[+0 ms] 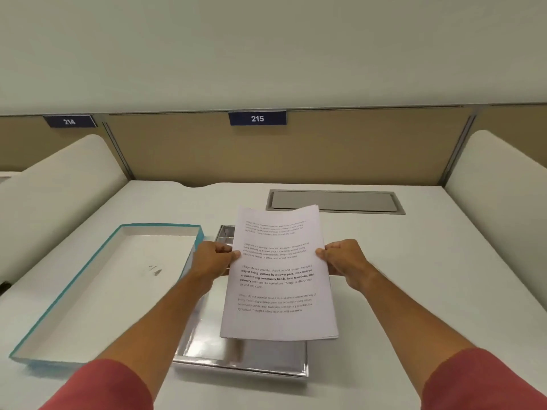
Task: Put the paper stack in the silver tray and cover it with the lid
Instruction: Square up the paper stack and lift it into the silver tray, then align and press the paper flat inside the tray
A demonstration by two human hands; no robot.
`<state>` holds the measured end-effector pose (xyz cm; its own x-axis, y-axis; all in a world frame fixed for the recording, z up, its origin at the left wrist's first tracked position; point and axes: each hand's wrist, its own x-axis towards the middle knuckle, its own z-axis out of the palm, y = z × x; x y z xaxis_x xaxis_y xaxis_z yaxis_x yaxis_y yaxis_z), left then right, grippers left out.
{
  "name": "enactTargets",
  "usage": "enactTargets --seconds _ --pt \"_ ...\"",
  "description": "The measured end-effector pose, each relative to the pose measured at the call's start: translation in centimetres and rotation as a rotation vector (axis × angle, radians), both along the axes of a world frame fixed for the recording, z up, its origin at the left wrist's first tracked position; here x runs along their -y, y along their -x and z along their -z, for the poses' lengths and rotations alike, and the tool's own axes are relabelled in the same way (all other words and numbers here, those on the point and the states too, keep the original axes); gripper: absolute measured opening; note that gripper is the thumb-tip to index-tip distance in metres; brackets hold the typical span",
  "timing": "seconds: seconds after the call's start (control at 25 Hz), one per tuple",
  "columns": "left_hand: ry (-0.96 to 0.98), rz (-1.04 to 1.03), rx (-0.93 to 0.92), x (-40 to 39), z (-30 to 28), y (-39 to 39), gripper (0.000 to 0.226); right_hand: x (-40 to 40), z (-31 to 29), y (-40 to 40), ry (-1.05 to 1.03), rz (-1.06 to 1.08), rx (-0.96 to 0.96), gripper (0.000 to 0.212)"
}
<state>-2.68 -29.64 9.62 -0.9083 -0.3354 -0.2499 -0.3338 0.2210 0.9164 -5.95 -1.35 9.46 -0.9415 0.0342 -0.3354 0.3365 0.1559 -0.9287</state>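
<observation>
I hold a stack of printed white paper (278, 279) in the air over the silver tray (245, 361). My left hand (211, 258) grips the stack's left edge and my right hand (344, 260) grips its right edge. The tray lies on the white desk in front of me, its shiny inside showing below and to the left of the sheets; most of it is hidden by the paper. The lid (97, 291), a shallow box with teal sides and a white inside, lies open side up just left of the tray.
A grey metal cable hatch (334, 201) is set flush in the desk (414, 276) behind the tray. White curved dividers (59, 184) rise on both sides, and a tan partition with a "215" label (257, 118) closes the back.
</observation>
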Motion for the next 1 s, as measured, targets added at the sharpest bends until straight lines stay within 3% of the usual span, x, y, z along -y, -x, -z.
enactTargets --seconds 0.12,0.24,0.4,0.6,0.84,1.0 --pt "0.082 -0.003 0.047 3.3 1.9 0.5 0.026 3.9 2.0 -0.2 -0.057 0.06 0.046 0.035" --pt "0.155 0.001 0.075 5.2 3.5 1.3 0.022 6.8 3.3 -0.5 -0.169 0.123 0.072 0.041" --pt "0.222 0.03 0.107 5.4 4.6 2.1 0.014 8.7 4.2 -0.4 -0.317 0.161 0.109 0.036" --pt "0.28 0.031 0.144 4.9 5.5 2.5 0.031 9.6 5.0 0.2 -0.47 0.148 0.135 0.041" --pt "0.395 0.022 0.176 4.7 6.5 2.9 0.036 10.5 5.6 1.1 -0.568 0.108 0.17 0.02" --pt "0.449 0.023 0.199 4.5 6.8 3.3 0.026 10.6 5.7 1.5 -0.626 0.069 0.18 0.018"
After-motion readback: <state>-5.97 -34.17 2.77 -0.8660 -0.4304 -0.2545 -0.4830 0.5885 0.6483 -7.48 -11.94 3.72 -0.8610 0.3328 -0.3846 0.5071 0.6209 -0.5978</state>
